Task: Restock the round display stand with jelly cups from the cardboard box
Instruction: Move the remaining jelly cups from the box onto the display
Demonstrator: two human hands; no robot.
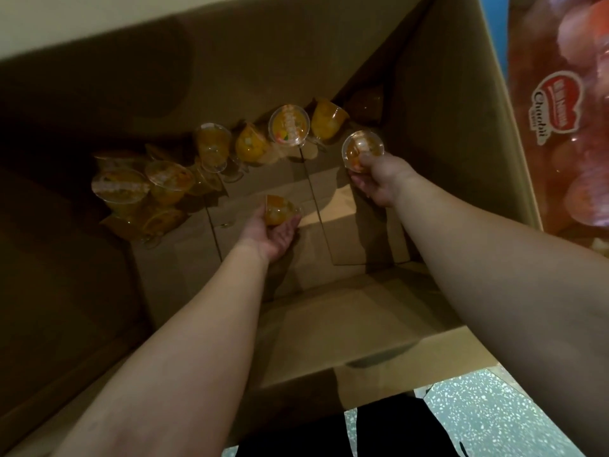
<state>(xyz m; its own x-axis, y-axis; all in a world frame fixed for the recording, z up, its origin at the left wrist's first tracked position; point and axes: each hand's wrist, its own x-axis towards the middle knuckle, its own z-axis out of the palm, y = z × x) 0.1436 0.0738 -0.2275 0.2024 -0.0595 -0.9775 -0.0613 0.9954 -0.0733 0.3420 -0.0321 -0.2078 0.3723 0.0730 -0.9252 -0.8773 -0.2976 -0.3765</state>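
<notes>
Both my arms reach down into a deep cardboard box (454, 103). My left hand (273, 232) holds an orange jelly cup (278, 209) in its palm, fingers curled under it, just above the box floor. My right hand (379, 179) grips another jelly cup (362, 148) with its clear lid facing up, near the box's right wall. Several more orange jelly cups (290, 125) lie loose along the far side and in the left corner (122, 189) of the box. The round display stand is not in view.
The box's tall walls surround my arms; its floor flaps (329, 232) show bare cardboard near me. A red printed package of cups (560, 120) stands to the right outside the box. Speckled floor (487, 417) shows below the near edge.
</notes>
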